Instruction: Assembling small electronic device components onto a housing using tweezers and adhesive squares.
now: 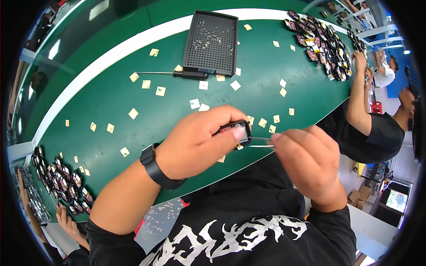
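My left hand (195, 139) is closed around a small black-rimmed electronic device (247, 128), with the thumb pressed on its face. A bit of red and a pale, shiny area show on the device beside the thumb; the rest lies under my fingers. My right hand (308, 162) pinches a pair of thin metal tweezers (261, 138). Their two prongs point left, spread apart, and reach the right edge of the device. Both hands are over the near edge of the green table (177, 106).
A black perforated tray (211, 44) holding small pale pieces stands at the far side, with a screwdriver (191, 74) before it. Square paper bits (133, 113) are scattered around. Piles of similar devices lie right (319, 44) and left (62, 181). Other people work at both ends.
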{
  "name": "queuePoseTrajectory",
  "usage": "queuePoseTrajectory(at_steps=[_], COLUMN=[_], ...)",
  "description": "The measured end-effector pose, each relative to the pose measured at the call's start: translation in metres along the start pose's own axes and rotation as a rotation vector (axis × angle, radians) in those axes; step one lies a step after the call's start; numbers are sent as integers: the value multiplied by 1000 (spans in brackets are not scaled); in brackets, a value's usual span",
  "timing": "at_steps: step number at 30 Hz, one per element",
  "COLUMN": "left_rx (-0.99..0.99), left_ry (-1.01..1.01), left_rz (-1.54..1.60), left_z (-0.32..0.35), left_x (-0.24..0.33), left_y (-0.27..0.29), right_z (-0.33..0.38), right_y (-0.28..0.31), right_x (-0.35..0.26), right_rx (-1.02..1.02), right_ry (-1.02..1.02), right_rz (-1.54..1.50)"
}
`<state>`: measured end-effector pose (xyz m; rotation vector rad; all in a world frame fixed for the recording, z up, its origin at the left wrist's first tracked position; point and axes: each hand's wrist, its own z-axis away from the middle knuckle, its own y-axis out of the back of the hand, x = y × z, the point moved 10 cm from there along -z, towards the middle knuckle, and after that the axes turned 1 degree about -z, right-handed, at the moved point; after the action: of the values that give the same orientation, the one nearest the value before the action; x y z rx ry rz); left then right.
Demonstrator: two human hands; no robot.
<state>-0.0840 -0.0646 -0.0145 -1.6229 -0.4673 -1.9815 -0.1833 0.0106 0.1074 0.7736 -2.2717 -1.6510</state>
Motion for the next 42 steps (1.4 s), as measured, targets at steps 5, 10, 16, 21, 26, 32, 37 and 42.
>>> queuePoseTrajectory(at_steps=[5, 10, 16, 21, 26, 32, 37, 42], left_rx=[-7, -34, 6, -62, -54, -71, -60, -70], left_ry=[-169, 38, -169, -194, -236, -213, -215, -221], left_rz=[-18, 5, -50, 100, 31, -30, -141, -230], left_z=[1, -3, -7, -5, -3, -5, -4, -3], left_x=[7, -2, 13, 6, 12, 11, 16, 13], left_y=[0, 11, 17, 13, 12, 11, 11, 0], right_z=[17, 32, 41, 46, 40, 40, 36, 38], right_y=[4, -23, -52, -59, -63, -65, -62, -64], right_x=[45, 85, 122, 129, 120, 122, 120, 121], right_rx=[90, 99, 234, 242, 191, 167, 194, 178], right_ry=[-292, -447, -379, -442, -373, -398, -384, -421], right_rz=[-198, -275, -170, -194, -180, -174, -185, -171])
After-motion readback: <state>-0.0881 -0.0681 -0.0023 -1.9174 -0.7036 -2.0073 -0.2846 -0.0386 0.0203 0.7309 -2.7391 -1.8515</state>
